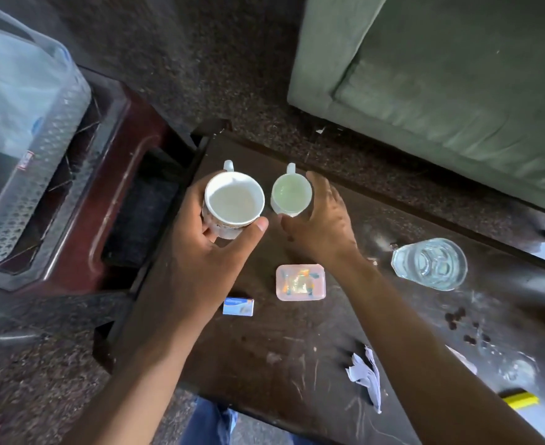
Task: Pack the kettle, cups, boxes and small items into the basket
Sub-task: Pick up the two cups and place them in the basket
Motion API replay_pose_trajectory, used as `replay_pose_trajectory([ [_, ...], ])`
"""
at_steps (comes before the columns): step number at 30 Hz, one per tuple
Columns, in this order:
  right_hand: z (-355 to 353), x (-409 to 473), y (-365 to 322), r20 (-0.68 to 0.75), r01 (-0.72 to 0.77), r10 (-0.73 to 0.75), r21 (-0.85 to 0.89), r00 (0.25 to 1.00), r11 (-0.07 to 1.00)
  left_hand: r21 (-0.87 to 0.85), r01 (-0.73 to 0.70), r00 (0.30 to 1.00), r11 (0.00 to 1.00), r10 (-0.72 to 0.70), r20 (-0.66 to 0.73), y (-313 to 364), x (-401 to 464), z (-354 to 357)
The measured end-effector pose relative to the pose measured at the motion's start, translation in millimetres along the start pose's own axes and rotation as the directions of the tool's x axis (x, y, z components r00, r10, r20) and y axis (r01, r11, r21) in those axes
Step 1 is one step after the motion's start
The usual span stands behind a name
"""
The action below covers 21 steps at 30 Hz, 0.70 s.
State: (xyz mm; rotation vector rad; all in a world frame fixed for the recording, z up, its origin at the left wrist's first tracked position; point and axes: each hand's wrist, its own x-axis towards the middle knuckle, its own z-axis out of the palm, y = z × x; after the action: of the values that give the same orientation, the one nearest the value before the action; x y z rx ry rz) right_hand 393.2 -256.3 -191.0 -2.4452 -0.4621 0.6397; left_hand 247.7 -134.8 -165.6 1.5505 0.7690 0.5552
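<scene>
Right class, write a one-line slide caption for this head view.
Left hand grips one cup, right hand grips another cup on the table.

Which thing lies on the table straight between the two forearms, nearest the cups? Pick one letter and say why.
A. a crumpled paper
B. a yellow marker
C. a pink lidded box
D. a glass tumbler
C: the pink lidded box sits on the dark table just below the two cups, between the forearms, while the glass tumbler stands off to the right.
</scene>
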Motion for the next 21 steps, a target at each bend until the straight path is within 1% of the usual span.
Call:
replay_pose_trajectory([
  [3,24.7,11.0,1.4,-0.029,-0.047,0.046,-0.027,0.999,0.999,0.009,0.016,1.0,1.0,-0.016,-0.002,-8.8,2.6,-9.9],
  [6,38.5,16.7,5.0,-0.099,-0.079,0.076,-0.017,0.992,0.997,-0.009,0.043,0.999,0.999,-0.043,0.013,-11.5,5.7,-19.9],
  [9,42.5,19.0,8.0,-0.16,-0.094,0.095,0.012,0.983,0.995,-0.052,0.063,0.998,0.997,-0.064,-0.003,-10.7,10.7,-25.5],
  [13,37.7,18.6,0.4,-0.178,-0.109,0.109,0.007,0.978,0.994,-0.078,0.082,0.996,0.994,-0.084,-0.026,-5.6,19.3,-34.0],
  [17,28.4,15.3,-22.1,-0.202,-0.05,0.054,0.022,0.978,0.998,-0.097,0.06,0.997,0.994,-0.064,-0.039,4.2,30.1,-49.7],
  [21,19.9,12.0,-63.4,-0.195,0.057,-0.046,0.049,0.98,0.997,-0.12,0.033,0.996,0.992,-0.043,-0.083,20.5,45.3,-74.3],
])
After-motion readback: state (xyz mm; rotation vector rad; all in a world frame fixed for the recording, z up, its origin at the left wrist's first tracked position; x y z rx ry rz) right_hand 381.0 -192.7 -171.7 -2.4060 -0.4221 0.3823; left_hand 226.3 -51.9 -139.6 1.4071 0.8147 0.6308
